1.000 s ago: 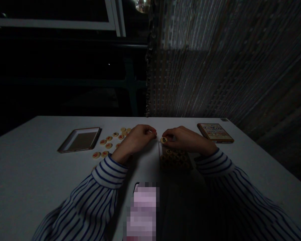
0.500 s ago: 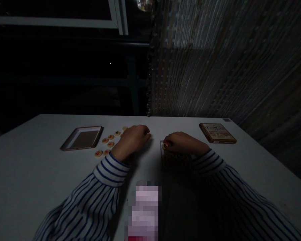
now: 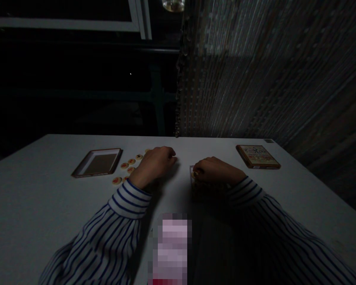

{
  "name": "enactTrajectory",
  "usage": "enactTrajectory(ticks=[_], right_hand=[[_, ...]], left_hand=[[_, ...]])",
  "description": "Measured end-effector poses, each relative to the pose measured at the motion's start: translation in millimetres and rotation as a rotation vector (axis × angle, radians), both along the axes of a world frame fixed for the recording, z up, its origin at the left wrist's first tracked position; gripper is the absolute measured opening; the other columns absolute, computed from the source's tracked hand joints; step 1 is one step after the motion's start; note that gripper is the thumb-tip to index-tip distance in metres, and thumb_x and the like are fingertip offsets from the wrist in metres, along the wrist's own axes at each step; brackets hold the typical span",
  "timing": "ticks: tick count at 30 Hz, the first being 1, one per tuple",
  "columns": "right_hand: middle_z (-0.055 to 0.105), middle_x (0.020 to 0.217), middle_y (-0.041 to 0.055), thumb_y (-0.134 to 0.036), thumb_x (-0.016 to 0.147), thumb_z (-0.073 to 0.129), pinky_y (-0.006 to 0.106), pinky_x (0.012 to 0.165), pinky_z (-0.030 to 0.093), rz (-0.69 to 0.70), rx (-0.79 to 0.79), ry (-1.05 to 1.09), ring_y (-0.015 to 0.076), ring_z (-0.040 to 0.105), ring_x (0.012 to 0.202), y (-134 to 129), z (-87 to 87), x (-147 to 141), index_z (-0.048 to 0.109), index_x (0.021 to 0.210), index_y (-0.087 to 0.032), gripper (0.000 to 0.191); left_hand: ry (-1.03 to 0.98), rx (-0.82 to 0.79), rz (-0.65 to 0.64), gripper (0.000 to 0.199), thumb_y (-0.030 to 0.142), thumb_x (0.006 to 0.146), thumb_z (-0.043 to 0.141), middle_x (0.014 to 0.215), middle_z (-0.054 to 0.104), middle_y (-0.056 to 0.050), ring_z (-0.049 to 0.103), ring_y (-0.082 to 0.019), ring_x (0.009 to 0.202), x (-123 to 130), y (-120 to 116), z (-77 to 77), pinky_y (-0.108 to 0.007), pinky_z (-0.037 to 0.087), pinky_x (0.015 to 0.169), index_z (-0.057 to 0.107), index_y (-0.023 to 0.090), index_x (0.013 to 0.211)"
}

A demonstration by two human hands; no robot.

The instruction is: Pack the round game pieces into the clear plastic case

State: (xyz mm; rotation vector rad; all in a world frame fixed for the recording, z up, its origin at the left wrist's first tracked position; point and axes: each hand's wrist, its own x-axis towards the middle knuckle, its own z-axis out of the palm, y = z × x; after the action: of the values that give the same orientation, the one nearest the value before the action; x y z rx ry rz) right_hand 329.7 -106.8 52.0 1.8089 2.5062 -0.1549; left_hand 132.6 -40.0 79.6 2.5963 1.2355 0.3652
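Note:
My right hand [image 3: 216, 170] is closed at the back left corner of a box [image 3: 191, 185] with Chinese chess pieces in it. Its fingertips pinch a round, pale Chinese chess piece [image 3: 193, 174], partly covered by the fingers. Over the white table, my left hand [image 3: 156, 164] is closed with curled fingers; whatever it holds, if anything, is hidden. Beside and partly behind this hand lie several loose discs with red or black characters, among them a red-marked piece [image 3: 116, 181] and a black-marked piece [image 3: 139, 156].
An open, shallow box lid [image 3: 99, 163] lies left of the loose pieces. A closed box with a printed cover [image 3: 259, 155] rests at the back right of the white table [image 3: 47, 206]. Behind the table hangs a string curtain [image 3: 225, 79]. The scene is dim.
My right fingers have dipped slightly at the box corner, and the piece in them sits lower, its face now more covered. My left hand has barely moved.

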Motion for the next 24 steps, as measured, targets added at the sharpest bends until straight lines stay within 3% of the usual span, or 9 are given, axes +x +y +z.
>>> enactTrajectory(ticks=[7, 13, 24], right_hand=[[0.064, 0.075, 0.0060, -0.032, 0.074, 0.045, 0.026, 0.054, 0.029, 0.013, -0.013, -0.072, 0.0160, 0.055, 0.064, 1, 0.1, 1, 0.062, 0.076, -0.019, 0.021], [0.065, 0.090, 0.0057, -0.029, 0.077, 0.043, 0.027, 0.064, 0.033, 0.030, -0.023, -0.049, 0.0180, 0.057, 0.079, -1, 5.4, -1, 0.062, 0.090, -0.022, 0.024], [0.065, 0.087, 0.0048, -0.024, 0.077, 0.045, 0.028, 0.069, 0.036, 0.054, -0.024, -0.020, 0.0178, 0.057, 0.080, -4, 9.6, -5, 0.064, 0.089, -0.023, 0.023]], left_hand=[[0.071, 0.034, 0.005, 0.031, 0.036, 0.079, 0.042, 0.100, 0.064, -0.008, 0.058, -0.021, 0.088, 1, 1, 0.0, -0.030, 0.041, 0.074, 0.061, 0.020, 0.099], [0.097, 0.053, 0.011, 0.033, 0.039, 0.080, 0.041, 0.099, 0.065, -0.007, 0.058, -0.021, 0.090, 0, 0, 2.5, -0.030, 0.042, 0.075, 0.061, 0.021, 0.098], [0.098, 0.039, 0.006, 0.032, 0.038, 0.079, 0.042, 0.101, 0.064, -0.007, 0.058, -0.021, 0.092, 0, 3, 0.3, -0.029, 0.041, 0.076, 0.060, 0.020, 0.100]])
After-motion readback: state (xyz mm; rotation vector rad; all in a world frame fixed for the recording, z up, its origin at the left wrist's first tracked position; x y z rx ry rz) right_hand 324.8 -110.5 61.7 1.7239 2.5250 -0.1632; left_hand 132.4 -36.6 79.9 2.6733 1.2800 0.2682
